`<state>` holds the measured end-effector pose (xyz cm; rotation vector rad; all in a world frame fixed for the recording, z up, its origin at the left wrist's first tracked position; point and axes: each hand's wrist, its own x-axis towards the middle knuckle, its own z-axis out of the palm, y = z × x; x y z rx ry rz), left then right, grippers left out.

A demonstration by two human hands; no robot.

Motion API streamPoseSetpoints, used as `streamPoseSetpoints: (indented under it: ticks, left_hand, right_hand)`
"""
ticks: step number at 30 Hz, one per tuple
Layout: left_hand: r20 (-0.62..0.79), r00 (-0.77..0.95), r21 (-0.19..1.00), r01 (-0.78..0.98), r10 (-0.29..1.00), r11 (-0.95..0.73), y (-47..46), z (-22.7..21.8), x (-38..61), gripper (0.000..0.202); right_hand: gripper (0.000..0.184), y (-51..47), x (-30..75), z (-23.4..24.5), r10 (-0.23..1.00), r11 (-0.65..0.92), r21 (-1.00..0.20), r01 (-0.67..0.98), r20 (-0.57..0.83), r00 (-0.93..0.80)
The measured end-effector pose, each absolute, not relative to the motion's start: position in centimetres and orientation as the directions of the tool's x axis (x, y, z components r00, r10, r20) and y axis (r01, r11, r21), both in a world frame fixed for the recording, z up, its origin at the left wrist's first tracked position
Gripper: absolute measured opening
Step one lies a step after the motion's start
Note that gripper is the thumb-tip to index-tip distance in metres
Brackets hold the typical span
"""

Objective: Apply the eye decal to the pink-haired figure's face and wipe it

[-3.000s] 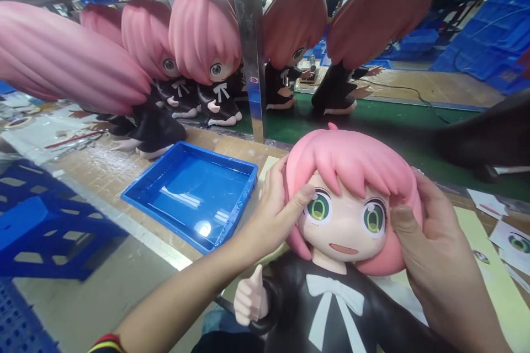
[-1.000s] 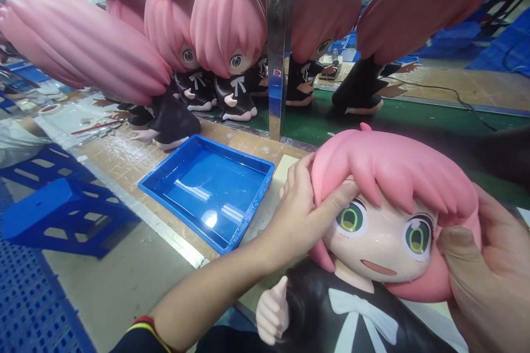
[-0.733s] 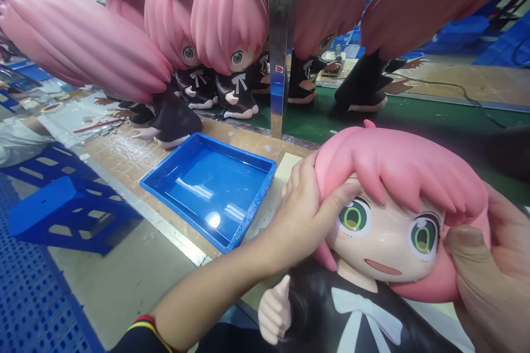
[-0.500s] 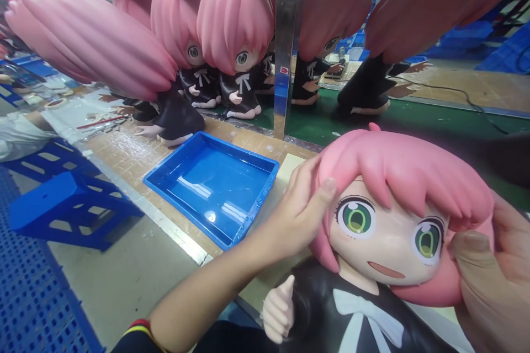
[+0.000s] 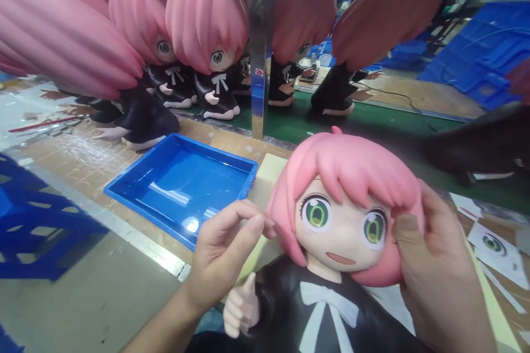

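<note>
A large doll-like figure (image 5: 339,242) with pink hair, green eyes and a black dress with a white bow leans in front of me. My right hand (image 5: 434,253) grips the side of its head, thumb by the eye and fingers behind the hair. Beside the hair on the other side is my left hand (image 5: 232,242), fingers loosely bent and holding nothing; whether the fingertips still brush the hair I cannot tell. Left of the figure, a blue tray (image 5: 136,198) contains clear liquid. Paper decals, one with a printed green eye (image 5: 494,244), lie at the right.
Similar pink-haired figures (image 5: 207,16) stand in a row behind, on a green belt (image 5: 277,127) and the bench. A metal post (image 5: 259,49) rises between them. Blue plastic stools (image 5: 37,231) stand at the left. More blue crates (image 5: 480,55) are at the back right.
My left hand has come away from the figure's head and its fingers have bent. My right hand still grips the head. The view has turned right, bringing the paper decals into sight.
</note>
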<state>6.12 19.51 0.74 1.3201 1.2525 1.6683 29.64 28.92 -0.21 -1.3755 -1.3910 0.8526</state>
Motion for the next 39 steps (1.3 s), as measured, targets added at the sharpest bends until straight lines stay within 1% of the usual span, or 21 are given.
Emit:
streamPoseSetpoints:
  ticks: [2, 3, 5, 7, 8, 10, 13, 16, 20, 25, 26, 28, 30, 32, 34, 36, 37, 39]
  left_hand:
    - [0.471, -0.155, 0.867, 0.262, 0.868, -0.423, 20.4, 1.2, 5.3, 0.016]
    - [0.551, -0.079, 0.791, 0.366, 0.831, -0.490, 21.1, 1.4, 5.0, 0.016]
    - [0.682, 0.089, 0.569, 0.558, 0.726, -0.604, 22.6, 1.9, 4.6, 0.018]
    - [0.747, 0.231, 0.326, 0.690, 0.624, -0.646, 23.8, 2.4, 4.4, 0.019]
    - [0.760, 0.292, 0.219, 0.725, 0.580, -0.653, 24.3, 2.5, 4.5, 0.020]
    - [0.758, 0.391, 0.067, 0.749, 0.522, -0.659, 25.0, 2.8, 4.7, 0.021]
    - [0.733, 0.505, -0.067, 0.722, 0.457, -0.689, 25.6, 3.0, 5.4, 0.027]
    - [0.733, 0.556, -0.178, 0.713, 0.392, -0.678, 26.4, 2.9, 6.0, 0.031]
    - [0.745, 0.577, -0.253, 0.709, 0.336, -0.658, 27.5, 2.5, 6.5, 0.041]
    - [0.722, 0.576, -0.232, 0.722, 0.382, -0.651, 27.6, 2.4, 6.3, 0.052]
    - [0.729, 0.566, -0.219, 0.725, 0.384, -0.653, 27.5, 2.4, 6.1, 0.051]
    - [0.765, 0.496, -0.149, 0.757, 0.410, -0.637, 26.9, 2.6, 5.5, 0.041]
    - [0.803, 0.333, 0.021, 0.813, 0.494, -0.582, 26.1, 2.4, 5.0, 0.029]
    - [0.782, 0.136, 0.259, 0.816, 0.608, -0.516, 25.2, 1.8, 4.7, 0.032]
    - [0.688, 0.003, 0.491, 0.734, 0.726, -0.469, 24.3, 0.6, 4.7, 0.039]
    - [0.553, -0.060, 0.672, 0.622, 0.831, -0.402, 23.5, -0.6, 5.0, 0.049]
    - [0.477, -0.078, 0.741, 0.571, 0.875, -0.353, 23.3, -1.2, 5.3, 0.054]
    - [0.333, -0.092, 0.835, 0.491, 0.939, -0.248, 23.0, -1.9, 5.9, 0.060]
  right_hand:
    - [0.071, 28.6, 29.6, -0.2, 0.983, 0.103, -0.948, 0.301, 0.143, 0.114]
    - [0.070, 28.5, 29.5, -0.2, 0.984, 0.100, -0.951, 0.293, 0.138, 0.114]
    - [0.066, 28.3, 29.2, 0.0, 0.987, 0.096, -0.956, 0.276, 0.128, 0.102]
    - [0.063, 28.1, 28.9, 0.4, 0.990, 0.094, -0.961, 0.259, 0.118, 0.079]
    - [0.064, 28.0, 28.8, 0.6, 0.991, 0.091, -0.963, 0.254, 0.113, 0.074]
    - [0.066, 27.9, 28.6, 1.1, 0.993, 0.074, -0.965, 0.250, 0.095, 0.072]
    - [0.063, 27.7, 28.2, 1.5, 0.994, 0.053, -0.965, 0.256, 0.076, 0.078]
    - [0.055, 27.5, 27.9, 1.8, 0.995, 0.071, -0.963, 0.259, 0.088, 0.055]
    - [0.049, 27.5, 27.6, 2.0, 0.993, 0.106, -0.949, 0.296, 0.116, 0.016]
    - [0.048, 27.3, 27.4, 2.1, 0.988, 0.136, -0.942, 0.307, 0.153, 0.030]
    - [0.048, 27.2, 27.4, 2.1, 0.988, 0.125, -0.944, 0.306, 0.146, 0.049]
    - [0.050, 27.1, 27.5, 1.9, 0.988, 0.082, -0.953, 0.291, 0.115, 0.101]
    - [0.051, 27.0, 28.0, 1.4, 0.984, 0.052, -0.963, 0.265, 0.095, 0.151]
    - [0.053, 27.0, 28.6, 0.8, 0.981, 0.058, -0.969, 0.240, 0.099, 0.166]
    - [0.054, 27.1, 29.4, 0.1, 0.979, 0.072, -0.969, 0.235, 0.114, 0.168]
    - [0.052, 27.2, 30.0, -0.3, 0.977, 0.067, -0.970, 0.232, 0.111, 0.181]
    - [0.051, 27.2, 30.3, -0.5, 0.976, 0.062, -0.970, 0.234, 0.108, 0.187]
    - [0.049, 27.3, 30.7, -0.7, 0.977, 0.071, -0.968, 0.241, 0.116, 0.177]
